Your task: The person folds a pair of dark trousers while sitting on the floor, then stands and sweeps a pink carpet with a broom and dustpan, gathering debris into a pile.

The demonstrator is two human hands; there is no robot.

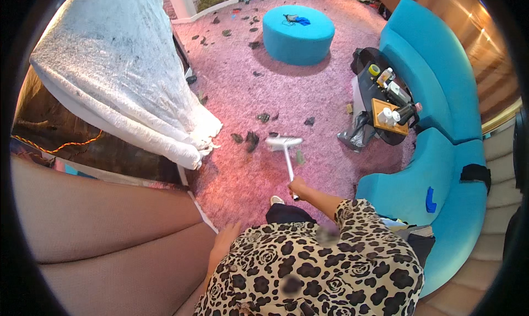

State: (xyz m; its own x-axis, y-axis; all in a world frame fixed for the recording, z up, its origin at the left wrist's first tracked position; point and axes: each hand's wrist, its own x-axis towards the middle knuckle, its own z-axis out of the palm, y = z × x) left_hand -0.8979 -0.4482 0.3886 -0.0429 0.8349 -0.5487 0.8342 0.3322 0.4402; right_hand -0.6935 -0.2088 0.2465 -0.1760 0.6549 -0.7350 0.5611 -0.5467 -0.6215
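Note:
My right hand (298, 187) is closed around the white handle of a long-handled brush (288, 161). The brush's wide white head (284, 142) rests on the pink shaggy carpet (244, 184). Just left of it lie dark leaf-like scraps (252, 141), and a green scrap (300, 157) is at its right. My left hand (228, 235) hangs low by my side with its fingers extended, near the edge of a brown padded seat (124, 217). It appears to hold nothing.
At left, a white fleecy cloth (120, 76) drapes down to the carpet. A round turquoise ottoman (297, 43) stands ahead. Right of me, a curved turquoise sofa (438, 84) borders a low dark table (368, 82) bearing a wooden tray (378, 105), cups and bottles; a grey plastic bag (358, 132) is beside it.

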